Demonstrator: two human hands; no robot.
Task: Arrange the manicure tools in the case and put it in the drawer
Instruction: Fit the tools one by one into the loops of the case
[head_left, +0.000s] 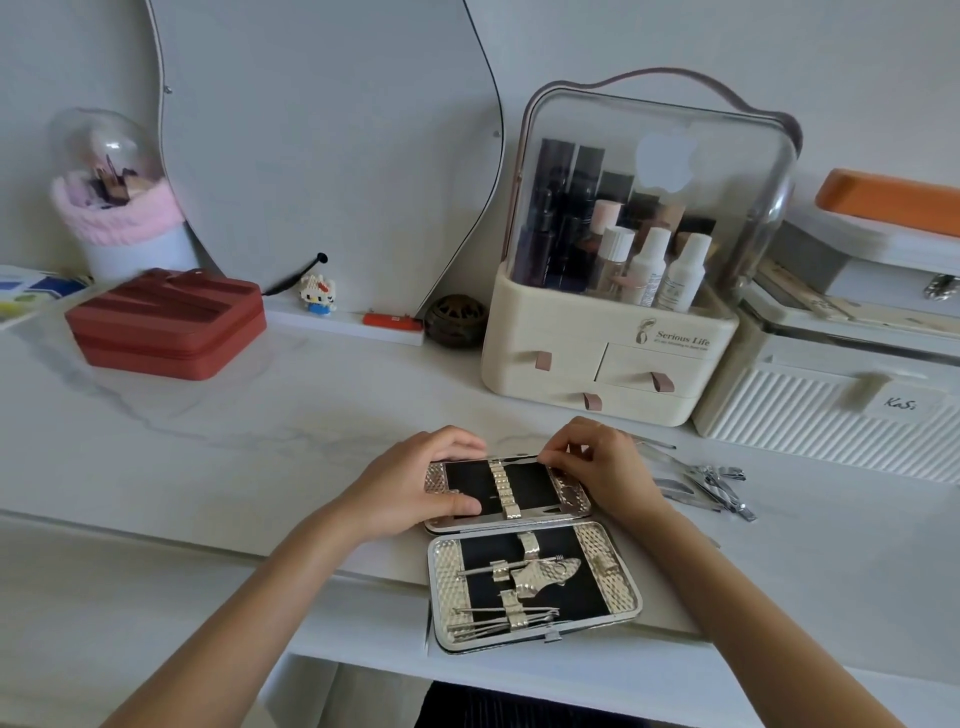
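Observation:
The manicure case (530, 551) lies open on the white tabletop near its front edge, silver-framed with black lining and metallic straps. Its near half holds several thin metal tools (504, 616) under the straps. My left hand (415, 483) grips the left end of the far half, thumb pressed on the black lining. My right hand (597, 467) has its fingers curled over the far half's top right edge. Loose metal tools and nail clippers (711, 483) lie on the table just right of the case.
A cream cosmetics organiser (608, 358) with small drawers and pink pull tabs stands behind the case. To its right is a white ribbed box (831, 415). At the back left sit a red zip case (166, 322), a mirror and a brush holder (119, 208).

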